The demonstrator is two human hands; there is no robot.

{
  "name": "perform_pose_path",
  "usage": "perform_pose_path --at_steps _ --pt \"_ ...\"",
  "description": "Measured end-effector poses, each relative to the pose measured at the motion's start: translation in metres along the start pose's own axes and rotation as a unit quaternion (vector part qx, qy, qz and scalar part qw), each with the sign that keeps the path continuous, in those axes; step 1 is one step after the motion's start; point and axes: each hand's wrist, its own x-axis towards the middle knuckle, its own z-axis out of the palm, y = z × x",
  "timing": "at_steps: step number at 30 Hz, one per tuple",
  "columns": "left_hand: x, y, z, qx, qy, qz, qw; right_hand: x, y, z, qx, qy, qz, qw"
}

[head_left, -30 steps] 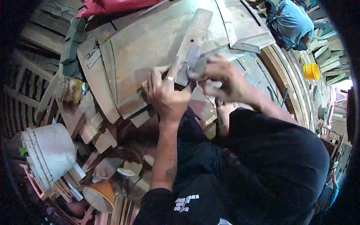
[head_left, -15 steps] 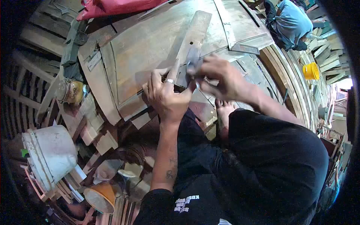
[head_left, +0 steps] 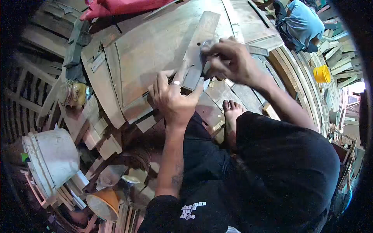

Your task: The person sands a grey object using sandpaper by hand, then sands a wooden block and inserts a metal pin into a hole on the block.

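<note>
My left hand [head_left: 176, 95], wearing a ring, grips the near end of a narrow wooden board [head_left: 206, 25] that has a dark round hole. Between its thumb and fingers a flat grey rectangular piece [head_left: 191, 79] lies against the board; its kind is unclear. Just beyond, my right hand [head_left: 235, 60] is closed, fingers curled around a shiny greyish object [head_left: 207, 44], partly hidden and blurred. That object is over the board's right edge, close to the hole. Both hands are above a broad wooden surface [head_left: 151, 50].
A white bucket [head_left: 58, 155] and an orange container [head_left: 103, 204] stand at the lower left, near a lidded jar [head_left: 77, 94]. Red fabric [head_left: 120, 6] lies at the far edge. Long planks [head_left: 291, 73] run along the right, with a yellow bucket [head_left: 321, 73] and a crouching person [head_left: 305, 23] beyond.
My right hand has moved away from my left hand, up along the board with the shiny object. The grey piece shows more now. My left hand stays in place.
</note>
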Motion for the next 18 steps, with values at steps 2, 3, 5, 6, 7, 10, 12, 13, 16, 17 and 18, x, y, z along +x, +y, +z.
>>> perform_pose_path --at_steps 2,3,5,6,7,10,12,13,16,17,18 --pt "0.000 0.000 -0.002 0.002 -0.006 -0.001 1.000 -0.005 -0.009 0.004 -0.013 -0.030 -0.093 0.995" --pt "0.000 -0.002 -0.001 0.004 -0.007 -0.002 1.000 -0.002 -0.005 0.004 -0.013 -0.028 -0.114 0.993" --pt "-0.002 -0.003 0.000 -0.005 -0.003 -0.001 1.000 0.000 0.010 0.001 -0.012 -0.001 -0.099 0.995" --pt "-0.001 -0.003 0.001 -0.012 0.004 0.003 1.000 0.000 0.013 0.001 -0.012 -0.001 -0.099 0.995" --pt "0.000 0.000 -0.001 0.006 0.001 0.002 1.000 0.001 0.014 0.000 -0.020 0.014 -0.071 0.997" --pt "0.001 0.001 -0.002 0.004 -0.002 0.008 1.000 -0.004 -0.003 0.001 -0.051 -0.047 -0.107 0.992" --pt "-0.001 0.002 -0.003 0.005 -0.009 -0.009 1.000 -0.007 -0.007 0.003 -0.012 -0.077 -0.107 0.991" --pt "-0.002 0.002 -0.003 0.009 -0.003 -0.003 1.000 -0.008 -0.002 -0.001 0.001 -0.063 -0.074 0.995" --pt "0.001 0.001 0.002 -0.009 0.017 0.005 1.000 0.001 0.001 -0.011 -0.036 -0.028 -0.008 0.999" --pt "0.002 0.001 0.001 -0.006 0.003 0.000 1.000 0.000 0.001 -0.009 -0.044 -0.036 -0.043 0.997" --pt "0.000 0.001 -0.003 -0.001 -0.013 -0.006 1.000 -0.004 -0.002 0.002 -0.050 -0.044 -0.076 0.995"
